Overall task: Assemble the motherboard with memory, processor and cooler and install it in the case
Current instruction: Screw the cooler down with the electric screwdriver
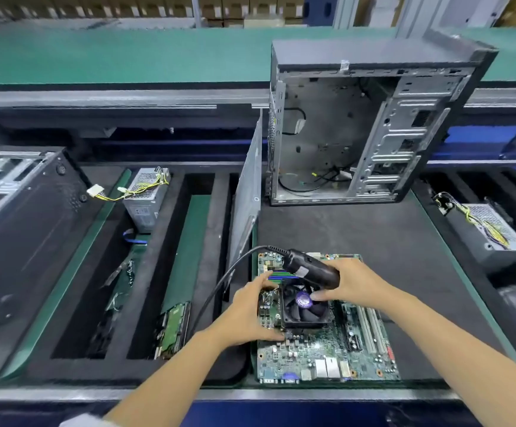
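A green motherboard (321, 355) lies flat on the black mat near the front edge. A black cooler fan (304, 309) with a purple hub sits on it. My left hand (250, 312) rests on the cooler's left side, fingers at its top-left corner and thumb at its bottom-left corner. My right hand (349, 282) grips a black electric screwdriver (310, 268), tilted over the cooler's top edge; its cable runs off to the left. Memory sticks (281, 275) show just above the cooler. The open grey case (370, 131) stands upright behind the board.
A loose side panel (249, 192) leans up left of the case. Power supplies sit at left (145, 198) and right (490, 229). Another board (173, 328) stands in a foam slot on the left. A second dark case (19, 223) lies far left.
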